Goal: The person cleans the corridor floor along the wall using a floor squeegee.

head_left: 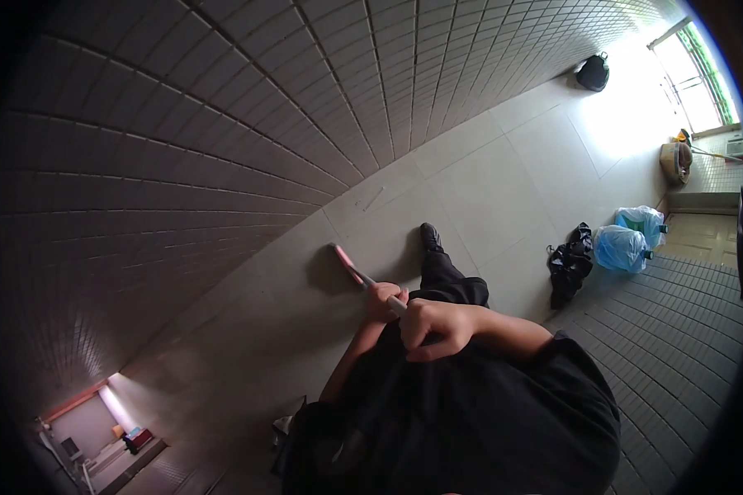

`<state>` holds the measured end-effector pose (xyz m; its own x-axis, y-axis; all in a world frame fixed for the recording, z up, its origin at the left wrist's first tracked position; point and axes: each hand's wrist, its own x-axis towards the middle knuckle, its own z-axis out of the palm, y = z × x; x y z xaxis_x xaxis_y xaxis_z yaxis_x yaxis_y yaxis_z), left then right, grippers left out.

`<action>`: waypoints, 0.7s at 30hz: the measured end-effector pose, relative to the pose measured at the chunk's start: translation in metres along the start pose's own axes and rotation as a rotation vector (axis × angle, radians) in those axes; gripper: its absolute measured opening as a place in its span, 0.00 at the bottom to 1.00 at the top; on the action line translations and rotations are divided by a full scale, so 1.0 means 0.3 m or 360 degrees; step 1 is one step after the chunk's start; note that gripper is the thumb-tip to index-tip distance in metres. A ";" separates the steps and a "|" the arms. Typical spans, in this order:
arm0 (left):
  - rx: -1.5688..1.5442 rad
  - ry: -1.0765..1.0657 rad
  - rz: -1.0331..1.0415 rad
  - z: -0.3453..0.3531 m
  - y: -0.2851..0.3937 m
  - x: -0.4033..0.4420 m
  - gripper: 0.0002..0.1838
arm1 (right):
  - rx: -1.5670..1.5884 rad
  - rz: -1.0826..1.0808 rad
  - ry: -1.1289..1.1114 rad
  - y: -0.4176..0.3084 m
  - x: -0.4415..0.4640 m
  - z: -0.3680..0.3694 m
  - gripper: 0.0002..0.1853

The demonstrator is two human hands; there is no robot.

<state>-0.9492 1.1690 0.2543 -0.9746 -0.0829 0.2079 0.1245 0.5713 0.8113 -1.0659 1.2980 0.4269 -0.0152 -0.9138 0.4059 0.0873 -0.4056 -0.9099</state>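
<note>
My left hand (383, 302) is closed around the grey handle of a broom (347, 265), lower down the shaft. Higher up, near the handle's end, my right hand (437, 327) is wrapped around it in front of my dark shirt. The broom's pinkish-red head reaches down to the pale tiled floor (504, 190), close to the foot of the tiled wall; its bristles are hard to make out. One black shoe (430, 238) shows on the floor just right of the broom head. A thin whitish strip (375, 198) lies beyond it.
A grey tiled wall (305, 107) runs along the left. On the right are a crumpled black bag (571, 266), blue-wrapped large bottles (622, 248) and a box (675, 163). Another black bag (593, 73) stands by the bright window. A lit doorway (99, 429) opens at lower left.
</note>
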 end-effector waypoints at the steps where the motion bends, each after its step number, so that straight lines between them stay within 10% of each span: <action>1: -0.0010 -0.0070 -0.0020 0.007 -0.012 0.003 0.21 | 0.0011 -0.0001 0.0012 0.007 -0.012 0.001 0.21; 21: -0.0089 0.0054 0.0271 0.165 0.012 0.486 0.19 | -0.0250 0.0176 -0.0011 -0.181 -0.011 -0.397 0.19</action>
<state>-1.1002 1.1994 0.2604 -0.9318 -0.0168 0.3626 0.2984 0.5334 0.7915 -1.1892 1.3206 0.4647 -0.0071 -0.9530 0.3030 -0.0686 -0.3019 -0.9509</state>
